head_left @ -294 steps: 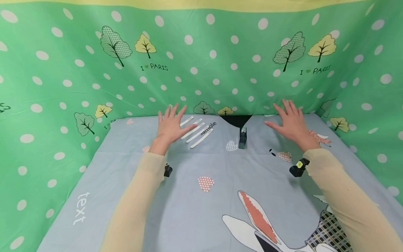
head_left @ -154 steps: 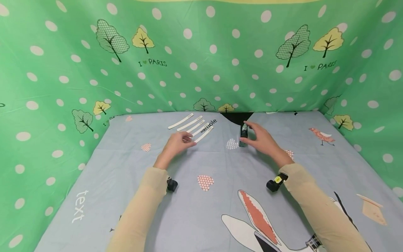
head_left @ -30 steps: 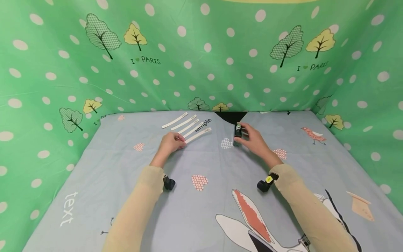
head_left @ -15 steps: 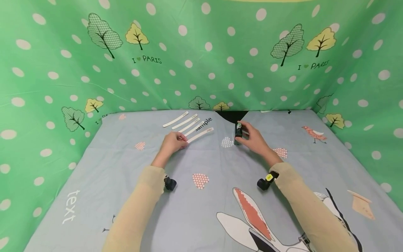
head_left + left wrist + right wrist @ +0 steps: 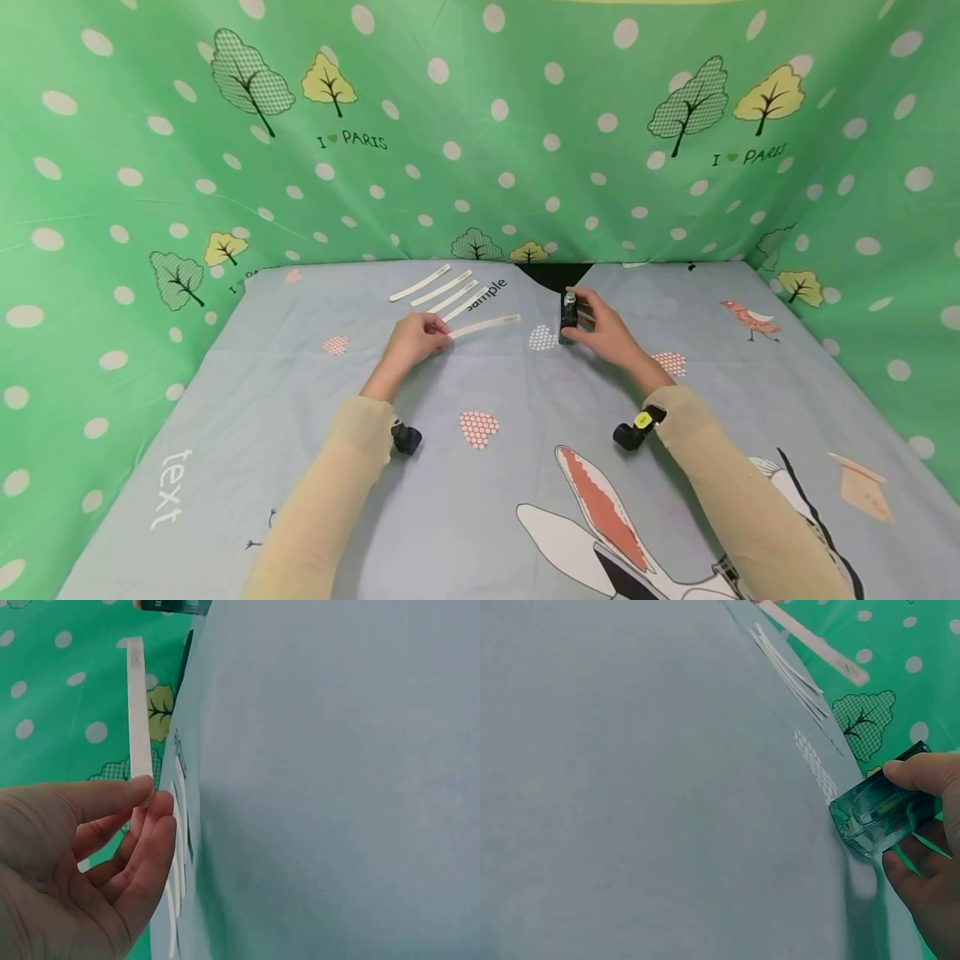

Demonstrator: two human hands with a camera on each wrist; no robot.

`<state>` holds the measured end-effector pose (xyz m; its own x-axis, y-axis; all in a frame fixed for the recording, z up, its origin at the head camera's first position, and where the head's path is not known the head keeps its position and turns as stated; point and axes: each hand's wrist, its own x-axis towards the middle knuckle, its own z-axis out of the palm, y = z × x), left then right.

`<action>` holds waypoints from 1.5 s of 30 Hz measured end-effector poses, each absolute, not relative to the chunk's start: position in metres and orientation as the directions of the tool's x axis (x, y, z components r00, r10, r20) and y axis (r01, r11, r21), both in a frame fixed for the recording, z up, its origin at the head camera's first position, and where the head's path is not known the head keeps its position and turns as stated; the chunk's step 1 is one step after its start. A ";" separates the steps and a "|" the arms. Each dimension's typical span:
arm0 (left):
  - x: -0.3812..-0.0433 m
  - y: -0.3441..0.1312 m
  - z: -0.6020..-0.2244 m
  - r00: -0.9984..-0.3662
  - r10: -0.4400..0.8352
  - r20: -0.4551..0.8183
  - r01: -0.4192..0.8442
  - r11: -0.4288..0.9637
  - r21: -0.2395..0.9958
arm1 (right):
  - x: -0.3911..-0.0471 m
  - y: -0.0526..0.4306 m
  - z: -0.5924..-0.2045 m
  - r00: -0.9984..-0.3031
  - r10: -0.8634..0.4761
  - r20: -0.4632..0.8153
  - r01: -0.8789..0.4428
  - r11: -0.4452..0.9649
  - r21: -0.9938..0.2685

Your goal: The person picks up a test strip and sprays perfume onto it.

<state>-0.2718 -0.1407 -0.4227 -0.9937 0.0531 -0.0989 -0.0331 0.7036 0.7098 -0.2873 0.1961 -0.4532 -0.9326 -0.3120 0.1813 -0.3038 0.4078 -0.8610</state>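
My left hand (image 5: 411, 337) pinches the near end of a white paper scent strip (image 5: 487, 324) between thumb and fingertips. In the left wrist view the strip (image 5: 138, 705) sticks out straight beyond the fingers, small print at its far end. My right hand (image 5: 617, 337) grips a dark green glass perfume bottle (image 5: 568, 317) with a spray top, thumb on one side and fingers on the other. The bottle's clear green base (image 5: 862, 825) shows in the right wrist view, tilted, close over the cloth. The held strip points toward the bottle, with a gap between them.
Several more white strips (image 5: 420, 283) lie fanned side by side just behind my left hand. A grey-blue printed cloth (image 5: 420, 517) covers the table. Green dotted fabric (image 5: 495, 183) hangs upright at the back and both sides.
Both hands were spread and holding nothing at first; then the left took the nearest strip and the right the bottle. In the last second the strip has swung rightward, away from the others.
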 end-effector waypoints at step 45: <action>-0.263 -0.144 -0.413 -0.998 -0.005 -0.056 -0.048 0.597 0.801 | -0.272 0.199 -0.443 -0.955 -0.217 0.201 -0.269 0.360 -0.893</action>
<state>-0.2634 -0.1441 -0.4128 -0.9984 -0.0054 -0.0560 -0.0482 0.5969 0.8008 -0.2716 0.1987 -0.4425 -0.9553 -0.2169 0.2007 -0.2695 0.3604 -0.8930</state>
